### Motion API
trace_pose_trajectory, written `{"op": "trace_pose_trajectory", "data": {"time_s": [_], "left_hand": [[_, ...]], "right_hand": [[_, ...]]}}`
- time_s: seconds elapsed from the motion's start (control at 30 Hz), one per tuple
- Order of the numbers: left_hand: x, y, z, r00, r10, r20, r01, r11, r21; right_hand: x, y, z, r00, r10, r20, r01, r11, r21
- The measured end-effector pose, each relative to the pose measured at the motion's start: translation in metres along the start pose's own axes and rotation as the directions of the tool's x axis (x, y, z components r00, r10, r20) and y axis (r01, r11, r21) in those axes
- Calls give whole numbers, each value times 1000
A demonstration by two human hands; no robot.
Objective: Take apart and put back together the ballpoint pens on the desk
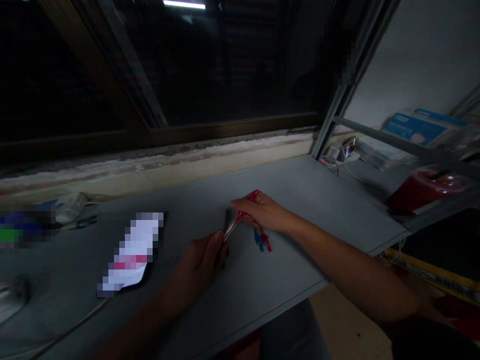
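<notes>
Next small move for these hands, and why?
Probably a slight twist with the right hand, left hand steady: both grip the red-and-clear pen, the right at its red part, the left lower on its clear part.

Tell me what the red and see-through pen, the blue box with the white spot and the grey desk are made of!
Pen: probably smooth, shiny plastic; its middle looks clear and catches light.
Blue box: likely thin printed cardboard; it has flat sides and pale markings.
Grey desk: maybe painted metal or coated board, fairly dull; it's plain and too dim to be sure.
</notes>
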State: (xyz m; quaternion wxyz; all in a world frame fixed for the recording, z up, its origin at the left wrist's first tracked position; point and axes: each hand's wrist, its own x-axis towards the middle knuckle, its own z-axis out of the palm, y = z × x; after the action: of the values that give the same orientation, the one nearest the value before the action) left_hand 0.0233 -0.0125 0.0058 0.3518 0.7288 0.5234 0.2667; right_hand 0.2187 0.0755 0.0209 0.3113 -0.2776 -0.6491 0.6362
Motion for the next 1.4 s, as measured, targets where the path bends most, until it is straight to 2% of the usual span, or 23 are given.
{"op": "trace_pose_trajectory", "data": {"time_s": [0.07, 0.17, 0.27, 0.4, 0.53, 0.67, 0.83, 0.97, 1.1, 1.3, 1.4], "left_hand": [[-2, 1, 1, 998, -59, 22, 61, 993, -100], [-2, 1, -1, 997, -71, 35, 76, 982, -173], [0, -1, -5, 994, -65, 83, 81, 973, -215], [3, -5, -12, 997, -62, 43, 67, 987, -147], [5, -9, -17, 998, -68, -19, 67, 997, -35], [9, -12, -18, 998, -46, -37, 47, 998, 32], [11, -14, -15, 1000, -8, -30, 10, 998, 59], [11, -18, -15, 999, -22, -31, 24, 998, 60], [10, -20, -15, 999, -32, -21, 33, 998, 50], [12, -21, -14, 1000, 7, -31, -6, 999, 49], [12, -22, -14, 999, 20, -30, -19, 999, 50]], "right_hand": [[-2, -5, -4, 996, -61, 64, 65, 995, -73], [-4, -14, -9, 984, -124, 128, 144, 977, -158], [-4, -20, -14, 979, -108, 175, 133, 981, -138], [-2, -18, -23, 989, -96, 113, 105, 992, -68], [0, -13, -32, 996, -78, 39, 82, 987, -141], [0, -9, -35, 991, -125, 55, 132, 978, -159], [3, -5, -38, 996, -87, 13, 88, 977, -193], [6, -1, -42, 989, -141, 49, 146, 983, -115], [7, 1, -42, 994, -106, -23, 102, 983, -151], [6, -3, -41, 991, -135, 2, 135, 989, 53], [6, -5, -43, 990, -138, -9, 138, 986, 98]]}}
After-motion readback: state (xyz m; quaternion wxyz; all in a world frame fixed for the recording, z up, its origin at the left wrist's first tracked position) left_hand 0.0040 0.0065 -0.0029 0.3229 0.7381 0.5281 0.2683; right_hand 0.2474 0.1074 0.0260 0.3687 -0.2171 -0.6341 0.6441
